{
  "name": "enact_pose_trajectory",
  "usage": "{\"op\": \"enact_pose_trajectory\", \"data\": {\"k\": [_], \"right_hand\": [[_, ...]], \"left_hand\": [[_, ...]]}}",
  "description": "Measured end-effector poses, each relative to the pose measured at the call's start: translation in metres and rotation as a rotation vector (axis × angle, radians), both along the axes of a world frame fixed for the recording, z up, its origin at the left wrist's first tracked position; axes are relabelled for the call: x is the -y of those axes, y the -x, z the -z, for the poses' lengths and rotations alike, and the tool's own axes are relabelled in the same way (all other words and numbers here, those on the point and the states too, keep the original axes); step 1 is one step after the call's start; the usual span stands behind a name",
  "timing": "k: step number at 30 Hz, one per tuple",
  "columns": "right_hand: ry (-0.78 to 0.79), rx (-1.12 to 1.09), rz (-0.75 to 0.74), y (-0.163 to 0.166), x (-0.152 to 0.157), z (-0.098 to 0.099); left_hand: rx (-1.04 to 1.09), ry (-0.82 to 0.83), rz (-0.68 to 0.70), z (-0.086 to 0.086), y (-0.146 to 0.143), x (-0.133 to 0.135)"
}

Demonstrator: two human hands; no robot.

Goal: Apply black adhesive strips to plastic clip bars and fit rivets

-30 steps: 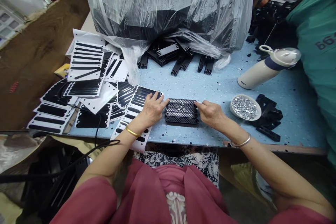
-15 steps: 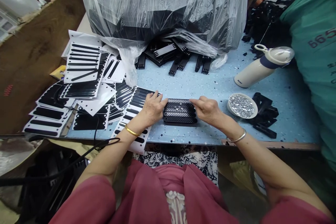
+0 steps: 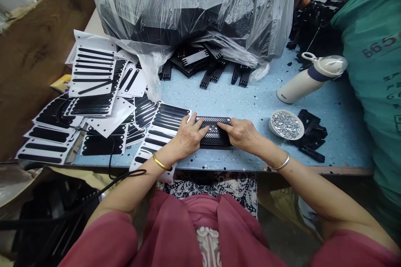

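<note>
A row of black perforated plastic strips (image 3: 216,133) lies side by side on the blue table (image 3: 244,100) in front of me. My left hand (image 3: 188,137) rests on the left part of the strips with its fingers stretched flat over them. My right hand (image 3: 239,132) lies on the right part, index finger extended across the top strip, the other fingers curled. Neither hand lifts anything. A small white bowl of shiny metal bits (image 3: 285,124) stands just right of my right hand.
White sheets with black strip stickers (image 3: 94,91) are piled at the left. A big clear plastic bag of black comb parts (image 3: 194,12) fills the back. A white bottle (image 3: 310,78) lies at the right, by a person in green (image 3: 372,62). Black parts (image 3: 311,133) sit beyond the bowl.
Both hands have slid inward from the ends of the strips onto their tops. The left fingers have spread flat over the left half.
</note>
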State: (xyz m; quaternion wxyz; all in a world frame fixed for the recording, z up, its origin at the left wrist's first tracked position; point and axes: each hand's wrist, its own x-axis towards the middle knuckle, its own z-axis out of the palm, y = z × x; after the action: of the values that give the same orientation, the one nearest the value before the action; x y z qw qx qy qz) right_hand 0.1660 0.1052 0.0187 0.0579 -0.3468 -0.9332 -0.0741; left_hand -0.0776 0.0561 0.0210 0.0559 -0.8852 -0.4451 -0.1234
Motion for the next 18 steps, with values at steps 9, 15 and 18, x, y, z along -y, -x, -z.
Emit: {"op": "enact_pose_trajectory", "data": {"k": [9,15,18], "right_hand": [[-0.070,0.100,0.097,-0.024,0.011,0.001],[-0.045,0.099,0.026,-0.021,0.007,0.003],[-0.054,0.033,-0.059,-0.021,0.004,0.009]], "left_hand": [[0.026,0.004,-0.019,0.002,0.006,0.000],[0.070,0.047,-0.018,0.004,0.008,-0.001],[0.085,0.033,-0.050,0.007,0.015,-0.002]]}}
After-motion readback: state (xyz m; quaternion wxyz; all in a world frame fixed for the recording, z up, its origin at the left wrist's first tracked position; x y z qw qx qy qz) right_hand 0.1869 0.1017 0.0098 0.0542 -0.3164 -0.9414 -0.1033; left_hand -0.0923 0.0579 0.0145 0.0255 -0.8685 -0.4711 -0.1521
